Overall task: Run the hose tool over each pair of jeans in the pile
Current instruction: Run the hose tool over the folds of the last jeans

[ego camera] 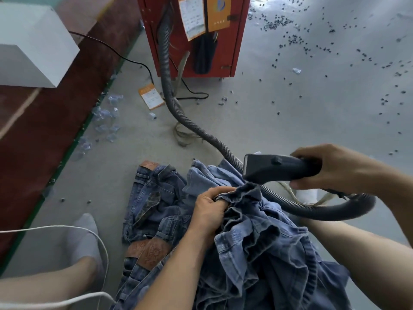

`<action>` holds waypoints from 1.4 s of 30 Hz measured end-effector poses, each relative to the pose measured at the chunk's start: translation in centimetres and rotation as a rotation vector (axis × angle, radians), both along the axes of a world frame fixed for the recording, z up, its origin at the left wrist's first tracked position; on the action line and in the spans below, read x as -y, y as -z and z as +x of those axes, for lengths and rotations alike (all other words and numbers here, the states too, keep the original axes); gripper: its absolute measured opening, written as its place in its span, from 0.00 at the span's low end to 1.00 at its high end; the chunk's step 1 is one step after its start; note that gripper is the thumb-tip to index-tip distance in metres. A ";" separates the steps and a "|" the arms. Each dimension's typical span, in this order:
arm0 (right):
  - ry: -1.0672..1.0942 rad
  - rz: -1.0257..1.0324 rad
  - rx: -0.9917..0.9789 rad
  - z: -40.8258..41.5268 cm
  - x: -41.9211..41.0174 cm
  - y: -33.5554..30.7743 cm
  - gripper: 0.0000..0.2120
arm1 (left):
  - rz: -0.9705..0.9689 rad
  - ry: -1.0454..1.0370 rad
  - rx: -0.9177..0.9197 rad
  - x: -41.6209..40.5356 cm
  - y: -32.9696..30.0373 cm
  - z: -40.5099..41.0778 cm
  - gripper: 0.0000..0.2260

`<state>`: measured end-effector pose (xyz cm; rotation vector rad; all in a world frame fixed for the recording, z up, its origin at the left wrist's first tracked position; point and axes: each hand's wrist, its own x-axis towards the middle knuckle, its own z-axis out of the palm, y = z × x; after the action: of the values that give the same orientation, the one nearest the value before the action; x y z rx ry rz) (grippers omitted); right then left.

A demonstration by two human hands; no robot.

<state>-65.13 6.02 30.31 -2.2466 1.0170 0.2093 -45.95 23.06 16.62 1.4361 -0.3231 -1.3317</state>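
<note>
A grey concrete floor fills most of the view, scattered with small dark specks. A red machine cabinet stands at the top centre, with orange paper tags hanging on its front. A dark ribbed hose leaves the cabinet, snakes down across the floor and loops round under my right forearm. A pile of blue jeans lies heaped in front of me at the lower centre; brown leather waistband patches show on its left side. My foot in a white sock rests on the floor to the left of the pile. My right hand has fingers wrapped round the handle of the dark hose tool, whose flat nozzle end points left just above the denim. My left hand pinches a bunched fold of the top pair, lifting it right under the nozzle.
</note>
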 end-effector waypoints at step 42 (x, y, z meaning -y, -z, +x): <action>0.659 0.225 0.526 5.7 -1.4 1.6 0.07 | -0.134 0.426 0.479 3.4 -6.0 5.2 0.21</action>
<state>-59.44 7.40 28.76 -1.5333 1.2828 -0.5003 -40.74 19.64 22.67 1.6167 -1.0613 -1.2473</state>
